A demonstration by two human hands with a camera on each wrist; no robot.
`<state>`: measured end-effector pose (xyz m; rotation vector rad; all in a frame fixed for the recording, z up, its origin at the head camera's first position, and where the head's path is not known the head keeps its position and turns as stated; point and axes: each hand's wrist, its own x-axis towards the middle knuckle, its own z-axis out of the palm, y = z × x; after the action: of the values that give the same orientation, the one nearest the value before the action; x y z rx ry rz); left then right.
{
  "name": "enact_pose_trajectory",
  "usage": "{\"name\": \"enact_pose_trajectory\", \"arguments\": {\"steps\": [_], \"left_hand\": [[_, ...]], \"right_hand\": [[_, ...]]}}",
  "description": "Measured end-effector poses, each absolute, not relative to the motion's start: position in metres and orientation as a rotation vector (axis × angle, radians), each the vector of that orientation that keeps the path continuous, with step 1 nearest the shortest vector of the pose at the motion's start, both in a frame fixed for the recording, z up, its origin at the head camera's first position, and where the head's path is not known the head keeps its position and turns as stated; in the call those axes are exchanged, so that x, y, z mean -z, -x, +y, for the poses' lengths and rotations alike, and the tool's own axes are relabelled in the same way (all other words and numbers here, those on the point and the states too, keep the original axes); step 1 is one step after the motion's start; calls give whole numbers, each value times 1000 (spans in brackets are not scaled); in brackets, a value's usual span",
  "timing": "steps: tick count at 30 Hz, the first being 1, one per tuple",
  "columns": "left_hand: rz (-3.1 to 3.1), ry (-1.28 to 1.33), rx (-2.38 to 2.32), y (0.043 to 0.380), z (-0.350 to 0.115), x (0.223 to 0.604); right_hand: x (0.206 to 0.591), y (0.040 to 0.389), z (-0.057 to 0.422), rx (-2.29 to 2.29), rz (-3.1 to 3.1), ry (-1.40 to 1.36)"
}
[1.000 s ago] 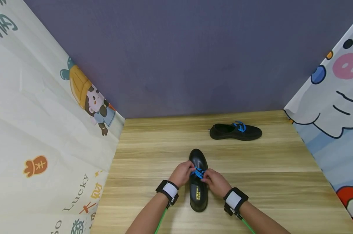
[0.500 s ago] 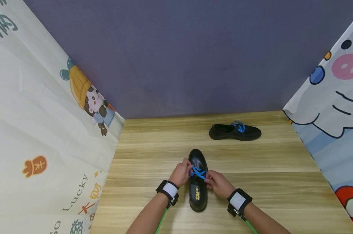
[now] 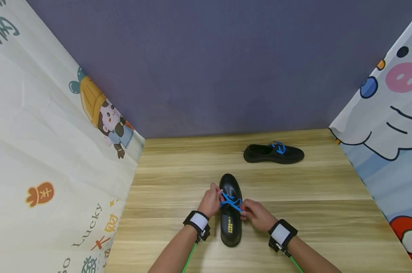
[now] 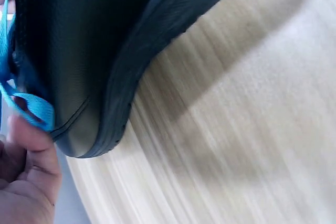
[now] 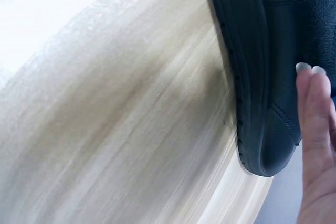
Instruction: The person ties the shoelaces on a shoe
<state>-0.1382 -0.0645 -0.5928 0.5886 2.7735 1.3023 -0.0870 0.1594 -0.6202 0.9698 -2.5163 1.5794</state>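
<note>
Head cam had a black shoe (image 3: 229, 214) sitting upright on the wood surface (image 3: 178, 170), toe pointing away from the person, well apart from either side edge. Left hand (image 3: 210, 201) was right up against the shoe's left edge, fingers curled in, pinching a bit of blue lace (image 3: 231, 201). Right hand (image 3: 258, 215) was at the right edge, fingertips pinched on another bit, with lace running across the shoe between the two.

Room-wise, a decent strip of wood lay between that toe and the other shoe (image 3: 274, 154), which sat crosswise near the back edge, toe to the right. A purple panel (image 3: 226, 68) ran along that back edge. One printed sheet (image 3: 55, 132) bordered the left side and a cartoon sheet (image 3: 390, 151) the right, both well apart from the hands.

Left wrist cam showed a blue loop right at the fingers. Right wrist cam got two fingertips by the shoe's side; couldn't tell from that angle if they touched it.
</note>
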Motion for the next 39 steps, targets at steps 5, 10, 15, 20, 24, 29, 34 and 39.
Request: {"name": "enact_pose_trajectory", "arguments": {"steps": [5,10,15,20,24,29,34,39], "left_hand": [[2792,-574,-1294,136,-67,595],[2789,-509,-1362,134,-68,597],[2759,-411,-1412,133,-70,597],[2682,-378,-1521,128,-74,597],[2619,-424,-1580,121,-82,601],[2610,-580,-1435,118,-88,604],[2690,-713,-1326,121,-89,605],[2739,-758,-1296,123,-89,604]], "right_hand": [[617,85,160,-1573,-2523,-977],[616,84,160,-1601,-2467,-1027],[620,84,161,-1533,-2463,-1049],[618,85,162,-1374,-2560,-837],[606,89,164,-1323,-2524,-787],[596,95,165,-1257,-2575,-917],[599,99,161,-1102,-2666,-995],[603,102,155,-1014,-2744,-950]]}}
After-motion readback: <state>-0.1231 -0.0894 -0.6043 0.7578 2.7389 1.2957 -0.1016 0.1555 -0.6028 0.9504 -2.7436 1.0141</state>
